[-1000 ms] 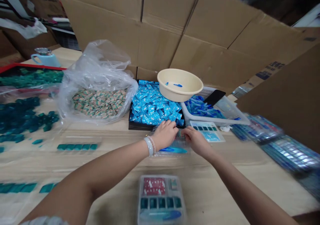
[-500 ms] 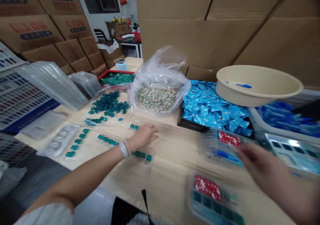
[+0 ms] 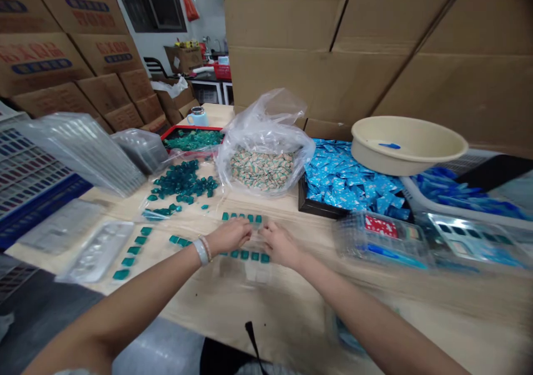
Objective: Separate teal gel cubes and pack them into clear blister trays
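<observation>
Head view: left hand (image 3: 231,237) and right hand (image 3: 280,244) close together, just apart, over the middle of the worktop (image 3: 233,319); left fingers curled in, right fingers bent with tips drawn close; cannot tell if either pinches anything, blurred; clear plastic under and around the hands, outline unclear; back row of teal pieces (image 3: 250,218) just beyond the hands, front row of teal pieces (image 3: 244,255) just nearer the worktop's near edge, partly hidden by left hand; loose teal pile (image 3: 183,181) toward the left far corner; plastic bag (image 3: 266,128) of small packets near the far edge; black tray (image 3: 322,207) of blue packets (image 3: 350,172) right of it; clear case (image 3: 400,242) with red packet farther right.
</observation>
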A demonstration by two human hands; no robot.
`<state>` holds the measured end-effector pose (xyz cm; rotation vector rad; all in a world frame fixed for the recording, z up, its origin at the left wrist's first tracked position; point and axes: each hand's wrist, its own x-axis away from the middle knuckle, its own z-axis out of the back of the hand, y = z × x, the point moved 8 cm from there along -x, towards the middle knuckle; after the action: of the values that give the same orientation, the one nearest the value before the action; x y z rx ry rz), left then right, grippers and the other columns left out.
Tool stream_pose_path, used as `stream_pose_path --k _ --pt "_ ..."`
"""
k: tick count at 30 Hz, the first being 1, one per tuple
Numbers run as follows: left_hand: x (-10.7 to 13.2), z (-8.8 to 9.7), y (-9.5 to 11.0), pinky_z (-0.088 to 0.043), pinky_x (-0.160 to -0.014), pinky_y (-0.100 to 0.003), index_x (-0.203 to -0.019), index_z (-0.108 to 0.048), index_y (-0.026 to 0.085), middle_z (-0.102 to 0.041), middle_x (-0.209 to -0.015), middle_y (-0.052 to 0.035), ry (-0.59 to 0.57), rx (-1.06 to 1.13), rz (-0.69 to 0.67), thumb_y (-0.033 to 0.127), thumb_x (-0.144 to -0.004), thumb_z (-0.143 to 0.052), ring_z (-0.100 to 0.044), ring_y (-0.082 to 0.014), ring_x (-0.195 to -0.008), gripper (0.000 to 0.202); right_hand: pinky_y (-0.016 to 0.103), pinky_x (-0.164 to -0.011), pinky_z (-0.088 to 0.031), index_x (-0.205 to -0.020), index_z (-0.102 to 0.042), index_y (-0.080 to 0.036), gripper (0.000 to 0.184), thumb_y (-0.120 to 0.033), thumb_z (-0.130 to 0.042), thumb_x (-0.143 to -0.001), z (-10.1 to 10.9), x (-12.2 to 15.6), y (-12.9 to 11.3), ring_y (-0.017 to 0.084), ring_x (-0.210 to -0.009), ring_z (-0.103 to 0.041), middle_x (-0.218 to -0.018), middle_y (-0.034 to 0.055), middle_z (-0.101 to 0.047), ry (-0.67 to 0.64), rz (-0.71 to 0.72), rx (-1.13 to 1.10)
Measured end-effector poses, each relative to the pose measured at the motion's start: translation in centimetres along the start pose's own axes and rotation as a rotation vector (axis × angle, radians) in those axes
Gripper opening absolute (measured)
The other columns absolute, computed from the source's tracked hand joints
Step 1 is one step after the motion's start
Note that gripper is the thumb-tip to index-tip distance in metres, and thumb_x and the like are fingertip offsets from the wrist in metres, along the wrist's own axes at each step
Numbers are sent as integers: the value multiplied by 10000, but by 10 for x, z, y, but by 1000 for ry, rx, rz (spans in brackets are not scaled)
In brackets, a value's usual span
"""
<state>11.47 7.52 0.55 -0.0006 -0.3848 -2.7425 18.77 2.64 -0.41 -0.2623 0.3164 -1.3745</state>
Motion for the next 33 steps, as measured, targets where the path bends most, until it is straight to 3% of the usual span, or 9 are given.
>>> stream_pose_path --k 7,12,15,18,21,25,27,29,33 --pt "-11 -6 -16 -378 -680 -221 -715 -569 151 -540 -752 -22 -44 204 39 173 -758 -468 -499 -127 -725 112 301 -748 -426 -961 -555 -181 330 -33 -398 -712 0 -7 20 174 -876 -533 -1141 94 -476 47 -23 -28" --pt "-13 15 -12 -388 -767 -267 -784 -571 172 -548 -839 -37 89 202 58 251 -771 -478 -498 -155 -827 123 325 -778 -425 -858 -593 -173 202 -116 -413 -783 2 -20 26 205 -917 -525 -1054 98 -542 119 -45 -37" --pt "-4 45 -14 -329 -906 -357 -940 -550 212 -518 -1059 -60 293 192 77 335 -708 -569 -445 -203 -1019 264 302 -784 -428 -894 -589 -194 232 -142 -375 -821 25 -7 30 180 -917 -532 -1047 79 -558 187 -115 -34" --pt "-7 62 -3 -369 -879 -359 -880 -551 219 -547 -1011 -52 390 343 108 342 -738 -531 -490 -192 -975 189 264 -763 -434 -897 -580 -199 215 -198 -373 -839 73 40 37 153 -881 -544 -983 66 -581 350 -166 -103" --pt "-43 58 45 -461 -716 -297 -857 -529 211 -593 -850 -25 304 648 110 346 -732 -538 -565 -163 -802 184 262 -691 -443 -843 -575 -186 171 -276 -432 -817 136 117 67 152 -763 -560 -831 58 -607 629 -331 -202" --pt "-129 42 135 -464 -544 -243 -939 -471 173 -577 -724 3 242 1031 45 273 -700 -570 -575 -130 -621 278 268 -556 -427 -912 -570 -146 344 -437 -503 -740 186 222 144 153 -578 -540 -697 49 -606 926 -805 -192" --pt "-171 24 157 -443 -496 -232 -903 -494 143 -549 -662 11 223 1001 128 227 -676 -587 -545 -113 -535 259 281 -562 -409 -921 -584 -131 378 -446 -494 -732 189 249 176 171 -586 -547 -679 63 -610 909 -979 -59" --pt "-200 11 163 -439 -527 -249 -882 -521 125 -527 -613 15 255 865 195 213 -645 -616 -533 -121 -534 270 285 -574 -388 -856 -614 -139 327 -408 -458 -758 178 254 199 189 -624 -556 -687 85 -617 760 -1066 66" --pt "-216 0 161 -435 -640 -300 -833 -562 112 -535 -635 -25 295 608 200 296 -677 -592 -550 -176 -662 243 274 -581 -366 -788 -630 -158 330 -355 -366 -815 155 246 214 195 -693 -560 -748 115 -620 622 -1081 129"
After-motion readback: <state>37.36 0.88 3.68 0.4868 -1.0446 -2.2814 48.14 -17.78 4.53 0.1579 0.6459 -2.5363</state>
